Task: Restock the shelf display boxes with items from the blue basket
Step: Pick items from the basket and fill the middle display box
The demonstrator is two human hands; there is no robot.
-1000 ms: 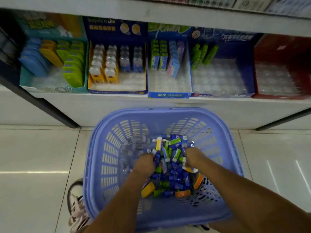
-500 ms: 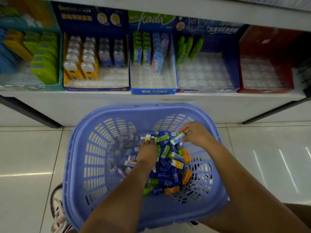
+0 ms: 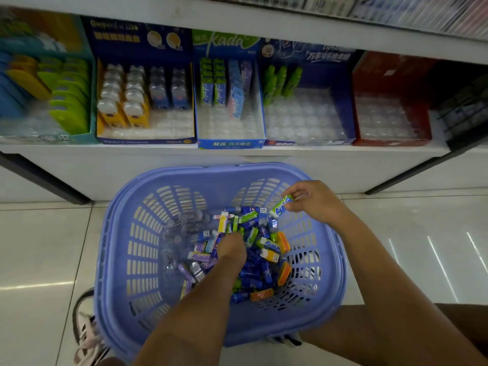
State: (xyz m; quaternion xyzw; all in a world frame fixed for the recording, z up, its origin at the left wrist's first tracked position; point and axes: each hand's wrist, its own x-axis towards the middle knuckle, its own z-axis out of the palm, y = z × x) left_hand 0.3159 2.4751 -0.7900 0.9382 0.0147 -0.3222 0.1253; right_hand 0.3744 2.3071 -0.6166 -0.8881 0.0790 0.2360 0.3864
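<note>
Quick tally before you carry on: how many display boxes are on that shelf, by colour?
Teal box: 1
Blue boxes: 3
Red box: 1
Total: 5 display boxes

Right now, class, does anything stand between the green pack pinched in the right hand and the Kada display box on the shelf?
Nothing visible does. The right hand holds the green pack near the far rim of the blue basket, and the Kada box sits open-topped on the shelf beyond, its front slots bare.
</note>
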